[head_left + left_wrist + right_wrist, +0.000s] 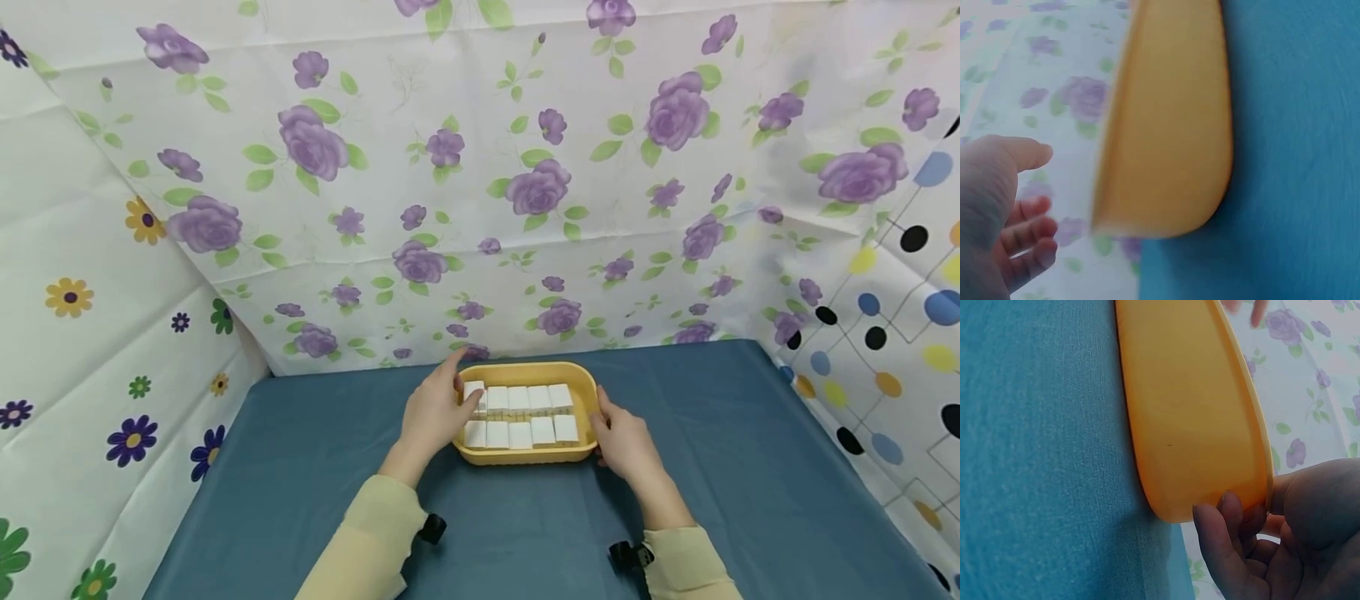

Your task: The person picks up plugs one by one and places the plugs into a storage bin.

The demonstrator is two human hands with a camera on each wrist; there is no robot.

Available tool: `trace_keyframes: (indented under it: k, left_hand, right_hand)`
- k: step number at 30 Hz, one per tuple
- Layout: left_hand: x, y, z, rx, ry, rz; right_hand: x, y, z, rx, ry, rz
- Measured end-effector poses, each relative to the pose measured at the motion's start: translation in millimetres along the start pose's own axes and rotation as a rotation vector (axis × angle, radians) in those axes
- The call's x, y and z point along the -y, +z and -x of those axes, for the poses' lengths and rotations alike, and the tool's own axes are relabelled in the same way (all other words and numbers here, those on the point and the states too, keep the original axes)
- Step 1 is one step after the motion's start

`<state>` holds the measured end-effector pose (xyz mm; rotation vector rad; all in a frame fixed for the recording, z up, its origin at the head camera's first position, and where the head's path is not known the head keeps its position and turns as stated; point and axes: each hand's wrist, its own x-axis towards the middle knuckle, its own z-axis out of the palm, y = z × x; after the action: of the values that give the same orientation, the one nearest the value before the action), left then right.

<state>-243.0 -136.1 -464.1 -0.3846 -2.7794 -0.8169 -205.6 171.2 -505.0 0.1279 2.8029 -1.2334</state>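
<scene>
A yellow oval tray (531, 456) sits on the blue-covered table and holds several white rectangular blocks (519, 435) in two rows. At the tray's right end, my right hand (624, 437) grips the rim; in the right wrist view the thumb is at the rim and the fingers (1213, 534) bend against the outer wall. My left hand (433, 410) is over the left end, its thumb near the leftmost upper block. The left wrist view shows that hand (1007, 200) apart from the tray wall (1172, 125), fingers loosely bent and holding nothing.
A blue cloth (300, 467) covers the table. Behind it hangs a white sheet with purple flowers (540, 187). Patterned sheets stand at the left (67, 350) and right (900, 333) sides. Both sleeves have a small black wrist camera (432, 528) near the cuff.
</scene>
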Motion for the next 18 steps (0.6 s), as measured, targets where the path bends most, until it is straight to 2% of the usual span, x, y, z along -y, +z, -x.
trace_keyframes:
  k: [4,9,12,15,18]
  left_hand:
    - [6.0,-27.3,17.4,0.022,0.027,0.041]
    - [20.5,-54.5,59.2,0.138,0.018,0.013]
    - [31.1,-64.0,91.4,0.274,0.026,-0.004]
    - [37.7,-70.0,121.9,0.452,0.019,-0.006]
    - [41.7,-73.9,143.6,0.632,-0.012,0.014]
  right_hand:
    - [0.2,0.7,-0.4,-0.002,-0.015,-0.009]
    - [0.5,3.8,0.4,-0.007,-0.018,-0.012]
    - [0.1,5.2,0.2,-0.002,-0.016,-0.015]
    - [-0.3,4.2,0.6,0.001,-0.007,-0.023]
    - [-1.3,1.2,0.8,-0.005,0.001,-0.023]
